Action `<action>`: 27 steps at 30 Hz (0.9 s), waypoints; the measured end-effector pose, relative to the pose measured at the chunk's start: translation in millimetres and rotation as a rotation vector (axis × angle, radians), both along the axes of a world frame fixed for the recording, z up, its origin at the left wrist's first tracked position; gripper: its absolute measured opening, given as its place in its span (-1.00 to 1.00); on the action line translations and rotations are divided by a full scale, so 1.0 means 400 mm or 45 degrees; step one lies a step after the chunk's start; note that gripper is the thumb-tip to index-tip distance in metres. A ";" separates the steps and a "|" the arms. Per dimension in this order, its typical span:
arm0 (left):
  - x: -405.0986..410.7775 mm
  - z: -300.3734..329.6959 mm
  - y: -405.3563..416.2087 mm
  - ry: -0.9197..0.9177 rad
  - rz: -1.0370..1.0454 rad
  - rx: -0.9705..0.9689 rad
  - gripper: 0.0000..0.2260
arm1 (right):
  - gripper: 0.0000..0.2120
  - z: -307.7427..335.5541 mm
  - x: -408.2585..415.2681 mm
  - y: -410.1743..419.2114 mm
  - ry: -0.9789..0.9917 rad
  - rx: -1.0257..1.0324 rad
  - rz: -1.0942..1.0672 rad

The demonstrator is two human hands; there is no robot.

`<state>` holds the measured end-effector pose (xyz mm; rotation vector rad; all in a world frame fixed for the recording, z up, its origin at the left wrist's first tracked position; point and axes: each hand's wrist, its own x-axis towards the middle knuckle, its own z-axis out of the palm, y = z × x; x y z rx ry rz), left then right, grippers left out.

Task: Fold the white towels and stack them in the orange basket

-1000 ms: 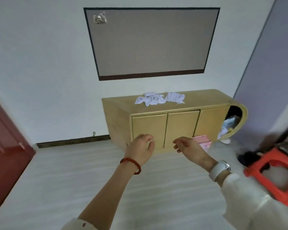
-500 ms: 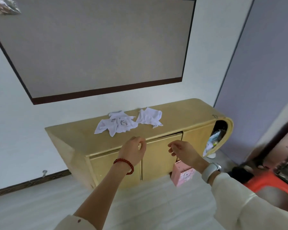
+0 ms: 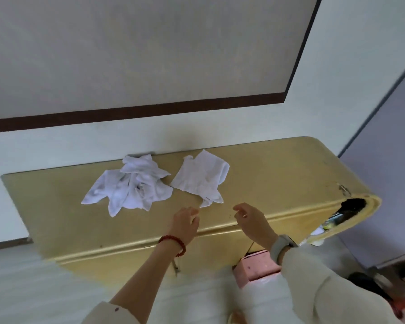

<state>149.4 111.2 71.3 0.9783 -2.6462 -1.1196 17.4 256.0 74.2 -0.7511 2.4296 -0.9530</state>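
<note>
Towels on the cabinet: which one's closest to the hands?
The flatter right towel; its lower corner lies just beyond both hands. The crumpled left pile sits further left.

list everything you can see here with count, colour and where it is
towel pile: one crumpled heap, count unclear, white, left-centre of the cabinet top
single towel: 1, white, lying loose just right of the pile
cabinet: 1, yellow-tan, against the wall
wall panel: 1, grey with dark frame, above the cabinet
pink box: 1, pink, on the floor in front of the cabinet
bead bracelet: 1, red, left wrist
watch: 1, grey, right wrist
left hand: empty, fingers loosely curled, over the cabinet's front edge
right hand: empty, fingers loosely curled, near the single towel's lower corner
</note>
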 end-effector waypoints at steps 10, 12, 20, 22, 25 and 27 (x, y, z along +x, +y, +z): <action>-0.164 -0.182 -0.064 -0.200 0.292 0.212 -0.75 | -0.61 -0.240 -0.213 -0.193 0.126 0.511 0.480; -0.189 -0.196 -0.085 -0.163 0.335 0.227 -0.75 | -0.63 -0.274 -0.228 -0.227 0.203 0.567 0.519; -0.298 -0.221 -0.186 -0.131 0.164 0.008 -0.63 | -0.86 -0.280 -0.293 -0.312 0.207 0.335 0.436; -0.343 -0.207 -0.213 -0.091 0.070 -0.120 -0.59 | -0.91 -0.225 -0.331 -0.327 0.247 0.062 0.436; -0.433 -0.158 -0.237 0.084 0.097 -0.270 -0.69 | -0.95 -0.104 -0.404 -0.346 0.312 -0.202 0.466; -0.501 -0.097 -0.255 0.220 0.192 -0.297 -0.83 | -0.89 -0.029 -0.465 -0.358 0.347 -0.313 0.375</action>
